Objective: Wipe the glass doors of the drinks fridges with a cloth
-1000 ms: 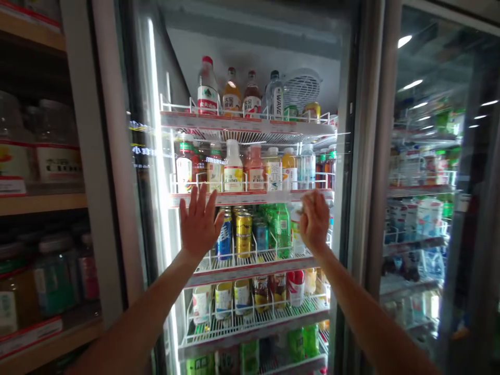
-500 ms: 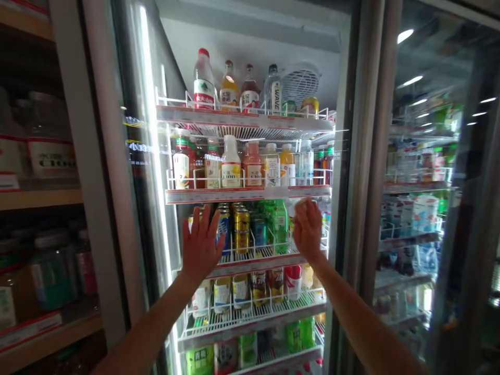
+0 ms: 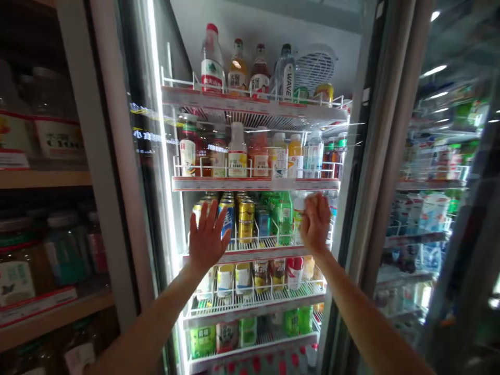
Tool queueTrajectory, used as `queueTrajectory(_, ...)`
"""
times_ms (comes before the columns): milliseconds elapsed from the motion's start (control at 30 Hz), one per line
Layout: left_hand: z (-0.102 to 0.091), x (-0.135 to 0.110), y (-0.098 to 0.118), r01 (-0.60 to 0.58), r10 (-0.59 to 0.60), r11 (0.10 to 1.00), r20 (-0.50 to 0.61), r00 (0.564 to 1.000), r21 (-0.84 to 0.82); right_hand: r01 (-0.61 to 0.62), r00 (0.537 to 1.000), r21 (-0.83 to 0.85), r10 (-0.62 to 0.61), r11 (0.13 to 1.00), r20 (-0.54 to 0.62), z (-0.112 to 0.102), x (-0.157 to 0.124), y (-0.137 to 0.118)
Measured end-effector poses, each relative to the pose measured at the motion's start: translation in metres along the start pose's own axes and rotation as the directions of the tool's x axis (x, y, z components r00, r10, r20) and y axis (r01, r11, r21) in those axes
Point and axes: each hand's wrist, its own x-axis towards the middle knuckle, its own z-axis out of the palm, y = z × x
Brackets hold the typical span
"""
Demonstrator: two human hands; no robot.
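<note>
My left hand point(image 3: 208, 237) is raised with its fingers spread, in front of the cans on the middle shelf, apparently flat against the glass door point(image 3: 258, 208). My right hand point(image 3: 315, 224) is closed, its fingers curled near the glass at the right of the same shelf. A pale patch shows at its fingertips; what it holds cannot be made out. Between the hands, behind the glass, stand a blue can point(image 3: 227, 219), a gold can point(image 3: 246, 221) and a green bottle point(image 3: 285, 219).
The lit drinks cooler has metal door frames point(image 3: 385, 156) and several wire shelves of bottles and cans. Wooden shelves point(image 3: 47, 179) with bottles stand at the left. Another glass-fronted cooler point(image 3: 425, 185) is at the right. Light lettering reflects on the glass.
The view has tipped down slightly, so the cooler shelves sit higher in the picture. My right hand has shifted a little, still closed; my left hand stays spread in nearly the same place.
</note>
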Motion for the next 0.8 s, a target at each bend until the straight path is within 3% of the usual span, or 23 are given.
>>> queueTrajectory(100,0.0,0.0,0.001,-0.002,0.002,1.0,-0.006,1.0,0.001,-0.12,0.988,-0.049,0.114,0.992,-0.106,0.003,0.007,0.005)
queueTrajectory(200,0.0,0.0,0.001,0.005,-0.005,1.0,-0.019,1.0,0.004,0.061,0.997,0.03,-0.063,0.998,0.053,0.009,-0.001,-0.033)
queueTrajectory(267,-0.001,0.0,0.001,0.006,-0.006,1.0,-0.02,1.0,0.005,0.181,0.966,0.093,-0.194,0.979,0.168,0.012,-0.01,-0.06)
queueTrajectory(333,-0.001,0.0,0.001,0.01,-0.01,1.0,-0.012,1.0,0.003,0.217,0.949,0.111,-0.236,0.97,0.207,0.012,-0.013,-0.068)
queueTrajectory(467,-0.001,-0.002,0.003,0.037,-0.037,0.999,0.019,0.999,-0.002,0.039,0.998,0.035,-0.04,0.999,0.045,0.009,0.001,-0.042)
queueTrajectory(567,0.001,-0.003,0.005,0.056,-0.056,0.998,0.031,0.998,-0.004,-0.064,0.996,0.005,0.064,0.998,-0.059,0.015,0.01,-0.04)
queueTrajectory(667,0.001,-0.002,0.006,0.058,-0.058,0.998,0.025,0.998,0.002,0.083,0.994,0.054,-0.087,0.995,0.071,0.02,0.001,-0.072)
queueTrajectory(733,-0.001,-0.002,0.005,0.052,-0.052,0.999,0.026,0.998,0.005,0.213,0.954,0.11,-0.231,0.971,0.192,0.021,-0.009,-0.091)
queueTrajectory(800,-0.002,-0.002,0.004,0.046,-0.046,0.999,0.033,0.998,0.005,0.258,0.931,0.125,-0.281,0.958,0.233,0.019,-0.012,-0.092)
